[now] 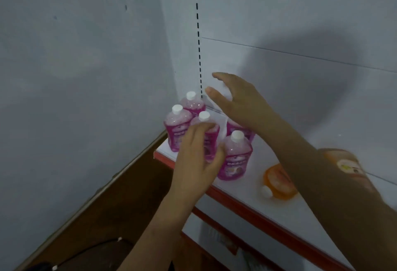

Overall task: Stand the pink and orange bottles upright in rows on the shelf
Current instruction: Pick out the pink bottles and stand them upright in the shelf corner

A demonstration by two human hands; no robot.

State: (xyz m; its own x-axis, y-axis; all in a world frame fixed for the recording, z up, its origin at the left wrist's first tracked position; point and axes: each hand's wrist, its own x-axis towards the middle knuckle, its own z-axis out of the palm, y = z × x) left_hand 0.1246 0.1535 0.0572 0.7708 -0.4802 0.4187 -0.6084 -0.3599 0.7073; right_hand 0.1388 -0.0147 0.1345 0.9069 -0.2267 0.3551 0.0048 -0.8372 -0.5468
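Observation:
Several pink bottles with white caps stand upright at the left end of the white shelf point(300, 212). My left hand point(196, 159) grips the middle pink bottle point(209, 126) from the front. Another pink bottle point(235, 156) stands just right of that hand, and one point(177, 126) to its left. My right hand point(240, 103) hovers open above the back bottles, fingers spread, partly hiding one pink bottle point(232, 127). An orange bottle point(278, 181) lies on its side on the shelf. A second orange bottle point(343, 162) shows blurred behind my right forearm.
A grey wall closes off the left side of the shelf. The shelf's back panel has a slotted upright point(198, 45). The shelf front has a red edge point(268, 223), with a lower shelf point(214, 234) beneath. A brown floor lies at the lower left.

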